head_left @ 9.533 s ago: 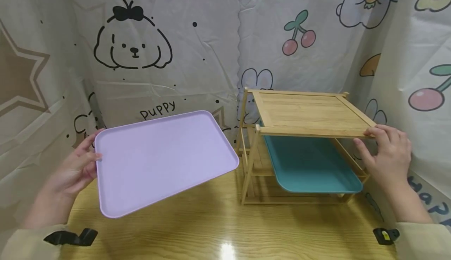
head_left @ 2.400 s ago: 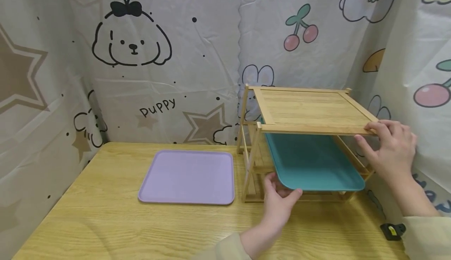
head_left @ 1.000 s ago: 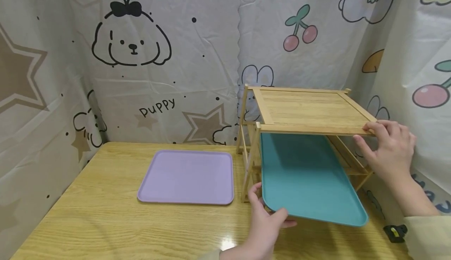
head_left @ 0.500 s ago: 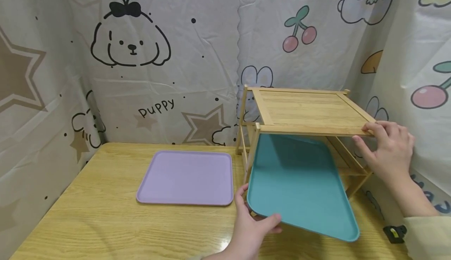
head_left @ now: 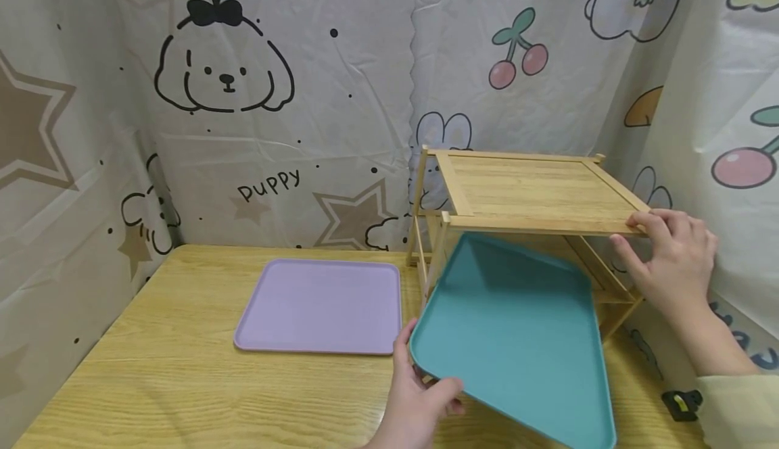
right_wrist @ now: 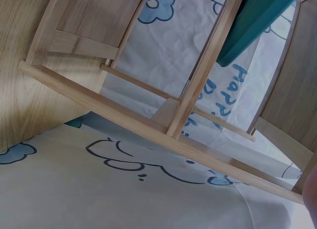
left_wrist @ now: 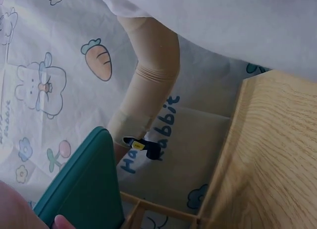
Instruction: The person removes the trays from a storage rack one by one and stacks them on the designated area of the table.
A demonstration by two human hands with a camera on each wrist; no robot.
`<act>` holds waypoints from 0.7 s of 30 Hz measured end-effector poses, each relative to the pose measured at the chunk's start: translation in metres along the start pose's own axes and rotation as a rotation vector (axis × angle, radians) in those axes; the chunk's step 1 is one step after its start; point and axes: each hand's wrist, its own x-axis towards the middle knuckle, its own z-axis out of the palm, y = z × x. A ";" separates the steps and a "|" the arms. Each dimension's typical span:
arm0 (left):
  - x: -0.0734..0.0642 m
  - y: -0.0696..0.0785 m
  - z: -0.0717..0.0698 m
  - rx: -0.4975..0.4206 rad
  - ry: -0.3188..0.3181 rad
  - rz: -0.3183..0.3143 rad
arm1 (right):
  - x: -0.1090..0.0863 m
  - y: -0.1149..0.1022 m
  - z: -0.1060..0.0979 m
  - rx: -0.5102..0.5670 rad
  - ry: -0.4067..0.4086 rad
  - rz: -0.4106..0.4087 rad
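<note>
My left hand [head_left: 416, 402] pinches a flat, rectangular teal tray [head_left: 517, 341] with rounded corners, gripping it at its near left corner, the thumb at the near rim and a finger showing along the left side. My right hand [head_left: 678, 253] holds the front right corner of a light wooden tiered rack [head_left: 541, 192], its fingers bent over the edge of the top panel and the thumb lower, in front. A pale yellow sleeve [head_left: 727, 402] and a black strap piece with a yellow mark [head_left: 681, 405] sit at my right wrist.

The teal tray lies askew, its far end beneath the rack's top panel and its near end jutting out toward the table's near edge; I can't tell whether it touches the shelf below. The rack stands toward the far right corner of the yellowish wood-grain table [head_left: 213, 395]. Beside it, near the table's far edge, a rectangular lilac tray [head_left: 319, 307] lies flat. Beyond that edge hangs a whitish cloth [head_left: 347, 131] printed with a puppy, stars and cherries.
</note>
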 end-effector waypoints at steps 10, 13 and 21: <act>-0.004 0.001 -0.007 0.016 0.022 0.011 | 0.000 -0.002 0.000 -0.008 -0.010 -0.001; -0.005 0.000 -0.009 -0.014 0.030 -0.006 | 0.000 -0.001 0.000 -0.004 -0.004 -0.001; -0.007 0.006 -0.017 -0.130 0.028 -0.003 | 0.000 -0.001 0.001 -0.012 0.004 -0.007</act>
